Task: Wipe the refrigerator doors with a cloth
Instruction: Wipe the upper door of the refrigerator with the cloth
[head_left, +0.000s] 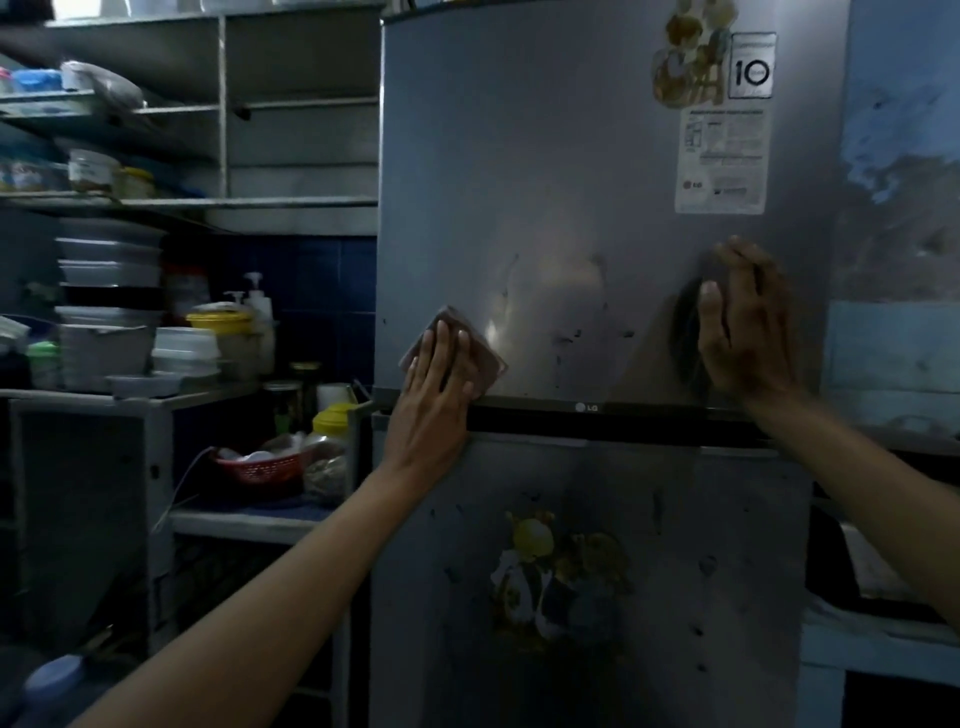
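Against the lower left corner of the upper refrigerator door (545, 182), a person's left hand (439, 384) presses a folded cloth (485, 356) flat, fingers straight, the grip holding the cloth to the metal. Well to the right of that grip, the right hand (748, 332) rests open-palmed on the same door, holding nothing, just above the lower door (701, 545).

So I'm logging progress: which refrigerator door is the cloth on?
The upper door: the left hand presses the cloth flat at its bottom-left corner. The lower door is untouched.
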